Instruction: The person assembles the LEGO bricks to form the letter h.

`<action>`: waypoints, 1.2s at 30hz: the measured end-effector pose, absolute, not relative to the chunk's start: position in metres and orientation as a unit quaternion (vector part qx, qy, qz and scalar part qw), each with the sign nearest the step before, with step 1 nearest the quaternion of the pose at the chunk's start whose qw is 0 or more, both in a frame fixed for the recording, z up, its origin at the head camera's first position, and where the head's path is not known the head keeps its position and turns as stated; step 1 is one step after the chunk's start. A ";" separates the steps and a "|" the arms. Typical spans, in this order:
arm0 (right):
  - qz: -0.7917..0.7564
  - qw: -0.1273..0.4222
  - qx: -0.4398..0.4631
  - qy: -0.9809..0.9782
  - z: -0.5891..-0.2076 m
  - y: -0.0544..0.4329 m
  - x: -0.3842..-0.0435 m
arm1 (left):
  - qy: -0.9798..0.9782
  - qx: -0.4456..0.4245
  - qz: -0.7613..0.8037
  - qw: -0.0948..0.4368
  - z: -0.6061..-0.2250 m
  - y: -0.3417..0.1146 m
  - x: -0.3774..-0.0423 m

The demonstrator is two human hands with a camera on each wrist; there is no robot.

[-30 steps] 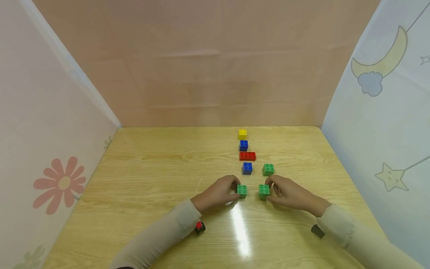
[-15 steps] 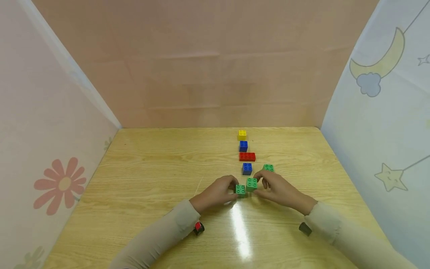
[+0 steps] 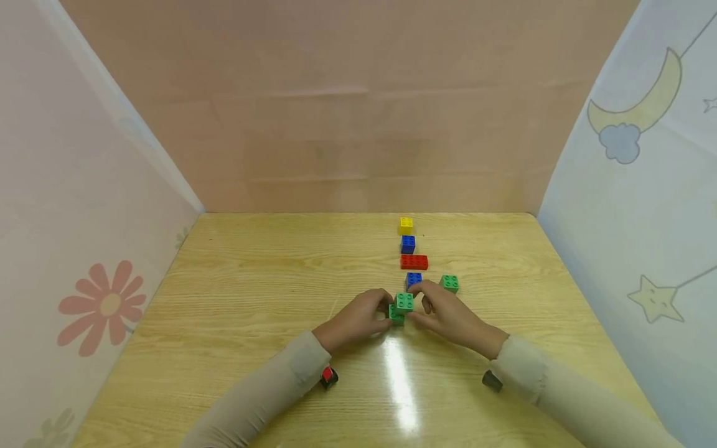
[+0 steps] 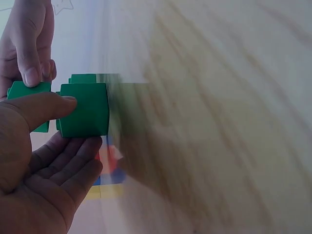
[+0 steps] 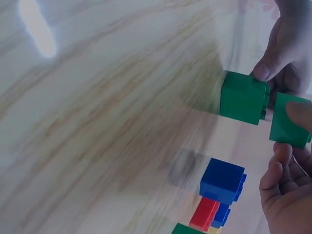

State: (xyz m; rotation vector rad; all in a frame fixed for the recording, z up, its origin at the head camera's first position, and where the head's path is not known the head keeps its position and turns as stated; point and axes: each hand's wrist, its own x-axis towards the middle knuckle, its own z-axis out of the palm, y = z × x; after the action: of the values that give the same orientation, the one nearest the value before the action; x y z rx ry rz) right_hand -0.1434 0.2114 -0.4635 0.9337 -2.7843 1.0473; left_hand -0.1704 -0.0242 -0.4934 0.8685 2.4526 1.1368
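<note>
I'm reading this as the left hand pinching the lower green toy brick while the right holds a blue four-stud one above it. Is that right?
Not quite: the right hand holds a green four-stud brick, not a blue one, as the head view shows. The left hand does pinch the lower green toy brick beneath it.

Upper green brick [image 3: 404, 303] leftward, right hand [image 3: 450, 316] (too)

"What's in the left hand [image 3: 358, 318]?"
"The lower brick [image 3: 396, 320]."
"And the right hand [image 3: 447, 312]?"
"The upper brick [image 3: 404, 303], just above the other, slightly apart."
"Beyond that hand's fingertips?"
"A row of four bricks [image 3: 414, 262], with a lone brick [image 3: 449, 283] right of its near end."
</note>
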 end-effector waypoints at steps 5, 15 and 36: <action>0.340 0.005 0.299 -0.892 -0.467 0.206 -0.146 | 0.850 0.311 0.399 0.149 -0.495 -0.027 -0.174; 0.327 0.006 0.282 -0.902 -0.473 0.198 -0.146 | 0.852 0.305 0.400 0.146 -0.496 -0.030 -0.177; 0.299 0.016 0.310 -0.902 -0.470 0.196 -0.148 | 0.841 0.292 0.422 0.169 -0.498 -0.033 -0.180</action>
State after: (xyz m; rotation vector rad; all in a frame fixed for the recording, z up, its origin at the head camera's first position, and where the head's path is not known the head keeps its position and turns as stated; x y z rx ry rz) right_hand -0.1479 0.1958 -0.4700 0.9629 -2.8073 0.9309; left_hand -0.1798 -0.0328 -0.4976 0.8307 2.3917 1.2003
